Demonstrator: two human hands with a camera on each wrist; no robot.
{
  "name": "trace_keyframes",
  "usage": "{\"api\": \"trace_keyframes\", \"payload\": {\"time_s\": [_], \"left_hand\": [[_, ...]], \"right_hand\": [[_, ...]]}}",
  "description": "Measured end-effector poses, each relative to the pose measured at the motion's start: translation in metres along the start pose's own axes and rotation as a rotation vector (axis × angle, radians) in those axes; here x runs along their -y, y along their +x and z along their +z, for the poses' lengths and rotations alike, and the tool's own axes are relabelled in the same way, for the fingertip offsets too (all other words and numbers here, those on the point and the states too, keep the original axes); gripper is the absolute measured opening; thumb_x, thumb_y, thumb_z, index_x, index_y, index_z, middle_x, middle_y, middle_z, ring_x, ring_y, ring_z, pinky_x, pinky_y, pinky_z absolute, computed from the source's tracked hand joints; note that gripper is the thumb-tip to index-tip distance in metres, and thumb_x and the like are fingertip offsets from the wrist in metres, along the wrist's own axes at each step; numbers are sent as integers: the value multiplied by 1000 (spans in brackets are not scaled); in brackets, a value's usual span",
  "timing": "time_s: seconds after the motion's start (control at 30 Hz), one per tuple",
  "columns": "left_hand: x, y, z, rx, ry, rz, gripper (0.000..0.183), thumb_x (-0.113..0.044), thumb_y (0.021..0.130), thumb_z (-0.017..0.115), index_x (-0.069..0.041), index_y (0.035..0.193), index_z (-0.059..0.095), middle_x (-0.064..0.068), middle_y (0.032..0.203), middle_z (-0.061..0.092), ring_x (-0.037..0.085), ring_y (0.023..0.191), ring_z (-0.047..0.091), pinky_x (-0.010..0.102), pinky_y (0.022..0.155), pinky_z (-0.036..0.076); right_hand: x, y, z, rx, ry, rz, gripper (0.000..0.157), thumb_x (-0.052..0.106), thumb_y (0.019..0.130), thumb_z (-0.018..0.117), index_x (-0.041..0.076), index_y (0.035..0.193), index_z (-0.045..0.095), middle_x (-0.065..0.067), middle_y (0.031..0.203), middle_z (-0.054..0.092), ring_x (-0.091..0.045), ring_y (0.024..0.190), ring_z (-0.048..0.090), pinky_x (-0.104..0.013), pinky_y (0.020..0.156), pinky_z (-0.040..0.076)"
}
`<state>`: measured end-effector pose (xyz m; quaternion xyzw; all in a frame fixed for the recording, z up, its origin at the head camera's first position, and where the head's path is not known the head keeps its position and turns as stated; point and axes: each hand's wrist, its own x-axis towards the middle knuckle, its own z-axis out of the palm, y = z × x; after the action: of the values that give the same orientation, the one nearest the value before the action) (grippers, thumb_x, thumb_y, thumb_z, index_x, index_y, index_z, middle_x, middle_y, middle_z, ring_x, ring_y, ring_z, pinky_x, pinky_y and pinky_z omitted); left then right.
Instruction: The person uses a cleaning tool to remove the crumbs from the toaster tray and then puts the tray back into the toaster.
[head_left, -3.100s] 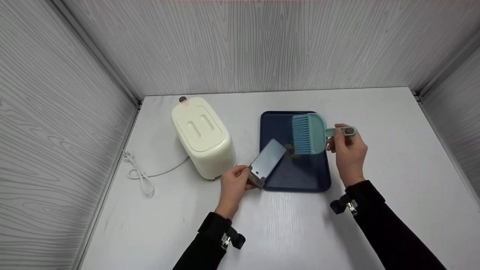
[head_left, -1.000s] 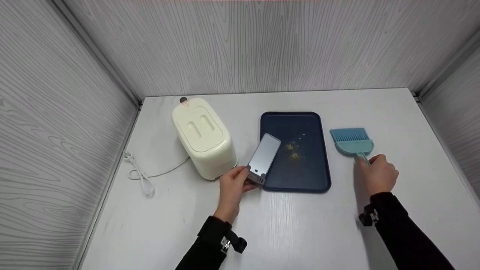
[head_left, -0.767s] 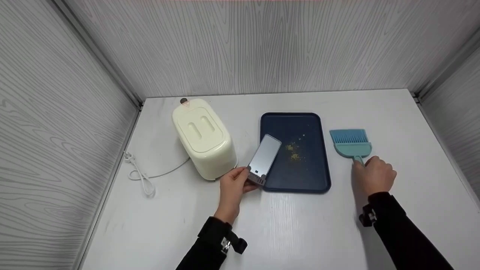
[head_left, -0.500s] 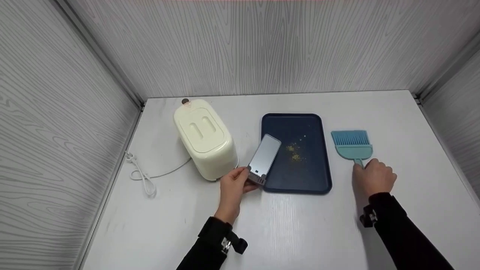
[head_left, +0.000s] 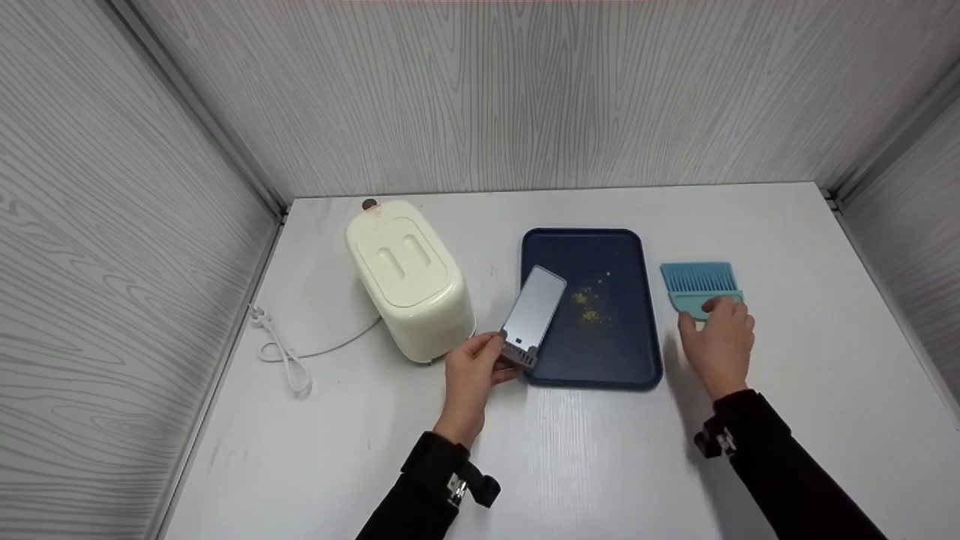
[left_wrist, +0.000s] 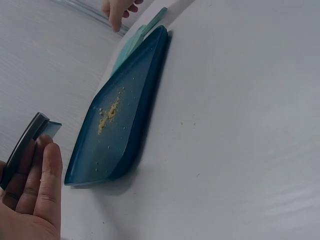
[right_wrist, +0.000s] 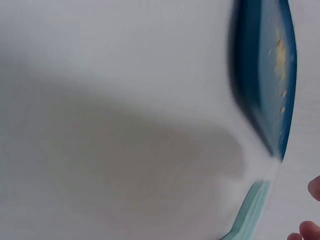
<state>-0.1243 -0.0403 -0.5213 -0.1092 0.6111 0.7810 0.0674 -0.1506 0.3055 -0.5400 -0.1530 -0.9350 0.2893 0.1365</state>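
In the head view, my left hand pinches the grey end of a flat silvery crumb tray. Its far part overlaps the left side of a dark blue tray. Yellowish crumbs lie scattered in the middle of that blue tray. To the right, a teal hand brush lies on the table with bristles pointing away. My right hand hovers over its handle, which it mostly hides in the head view. The right wrist view shows fingertips apart from the brush handle.
A cream two-slot toaster with its lid on stands left of the blue tray, close to my left hand. Its white cord runs left to a bundled plug. Wood-grain panels enclose the table's back and sides.
My right hand carried the brush from over the blue tray to the table at right. It has since let go of the handle and lifted off. The left hand keeps hold of the crumb tray.
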Motion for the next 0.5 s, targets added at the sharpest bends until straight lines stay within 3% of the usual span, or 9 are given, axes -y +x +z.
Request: {"api": "trace_keyframes", "payload": {"time_s": [0.33, 0.5], "left_hand": [[2, 5, 7, -4, -6, -8, 31, -13, 104, 60, 10, 124, 66, 21, 101, 74, 22, 80, 75, 38, 74, 64], [2, 7, 12, -3, -45, -23, 31, -12, 105, 58, 10, 126, 65, 21, 103, 74, 21, 79, 74, 36, 74, 64]], "right_hand": [[42, -13, 19, 61, 100, -109, 25, 17, 101, 61, -7, 109, 61, -22, 92, 58, -36, 84, 53, -44, 73, 40], [60, -24, 28, 202, 184, -144, 22, 19, 105, 58, -2, 110, 64, -18, 94, 62, -30, 84, 56, -41, 75, 42]]}}
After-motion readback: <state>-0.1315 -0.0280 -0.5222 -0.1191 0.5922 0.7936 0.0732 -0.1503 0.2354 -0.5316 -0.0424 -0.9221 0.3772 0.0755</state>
